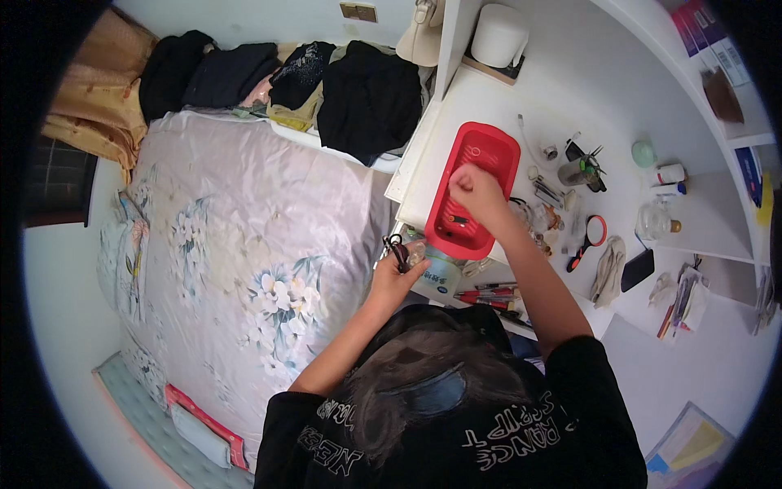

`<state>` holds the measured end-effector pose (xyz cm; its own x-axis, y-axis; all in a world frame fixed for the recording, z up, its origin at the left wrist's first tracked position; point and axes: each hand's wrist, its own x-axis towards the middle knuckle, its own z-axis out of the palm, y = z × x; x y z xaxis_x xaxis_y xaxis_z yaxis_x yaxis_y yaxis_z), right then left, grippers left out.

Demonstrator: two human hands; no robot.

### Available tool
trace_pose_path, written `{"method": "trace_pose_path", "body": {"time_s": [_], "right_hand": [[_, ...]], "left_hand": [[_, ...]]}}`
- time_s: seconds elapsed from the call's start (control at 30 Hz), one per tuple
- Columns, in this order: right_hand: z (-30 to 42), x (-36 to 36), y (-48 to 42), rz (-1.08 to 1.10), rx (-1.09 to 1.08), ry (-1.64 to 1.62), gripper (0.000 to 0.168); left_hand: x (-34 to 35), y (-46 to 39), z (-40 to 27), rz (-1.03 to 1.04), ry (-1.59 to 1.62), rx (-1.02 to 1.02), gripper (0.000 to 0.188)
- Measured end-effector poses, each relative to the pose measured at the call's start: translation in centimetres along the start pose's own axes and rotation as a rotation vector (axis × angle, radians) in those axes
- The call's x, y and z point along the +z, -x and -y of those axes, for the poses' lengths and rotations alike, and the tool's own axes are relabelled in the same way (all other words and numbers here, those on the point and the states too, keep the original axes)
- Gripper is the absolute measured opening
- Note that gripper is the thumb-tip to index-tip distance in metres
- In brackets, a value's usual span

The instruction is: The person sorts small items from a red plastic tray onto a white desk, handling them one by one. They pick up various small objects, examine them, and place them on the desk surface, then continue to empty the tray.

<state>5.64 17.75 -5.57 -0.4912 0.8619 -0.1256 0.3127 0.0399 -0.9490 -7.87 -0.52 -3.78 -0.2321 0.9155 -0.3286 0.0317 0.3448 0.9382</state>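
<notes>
A red plastic basket stands on the white desk, its long side running away from me. My right hand reaches into it with the fingers curled together; whether they pinch anything is hidden. In the basket lie a small black and orange item and a ring-shaped thing near the far end. My left hand is beside the basket's near left corner, closed around a looped black cord and a small clear object. Below the basket, an open drawer holds a pale green packet and several pens.
To the basket's right are a cup of pens, an orange-rimmed magnifying glass, a cloth and a black phone-like slab. A white canister stands behind. Left is a bed; folded clothes lie beyond.
</notes>
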Motion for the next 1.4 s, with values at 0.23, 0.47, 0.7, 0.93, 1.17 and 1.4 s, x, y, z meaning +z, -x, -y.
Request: {"method": "trace_pose_path", "body": {"time_s": [0.23,0.47,0.7,0.93,1.17,1.4], "right_hand": [[6.3,1.5,8.0,0.21,-0.011,-0.063,0.012],[5.9,2.1,10.1,0.083,-0.133,0.039,0.015],[5.3,2.4,10.9,0.057,-0.112,0.003,0.017],[5.2,2.0,10.7,-0.054,-0.159,0.127,0.015],[1.2,0.1,6.8,-0.069,-0.113,0.483,0.013],[-1.1,2.0,4.1,0.199,-0.088,0.714,0.01]], "left_hand": [[0.6,-0.8,1.1,0.063,0.012,0.041,0.035],[0.8,-0.6,1.6,0.111,-0.004,0.05,0.032],[0.9,-0.4,1.5,0.131,0.003,0.059,0.034],[0.7,-0.1,1.7,0.114,-0.013,0.024,0.037],[0.2,0.4,2.2,0.098,0.048,-0.021,0.037],[-0.2,0.8,2.3,0.08,0.027,-0.025,0.036]]}}
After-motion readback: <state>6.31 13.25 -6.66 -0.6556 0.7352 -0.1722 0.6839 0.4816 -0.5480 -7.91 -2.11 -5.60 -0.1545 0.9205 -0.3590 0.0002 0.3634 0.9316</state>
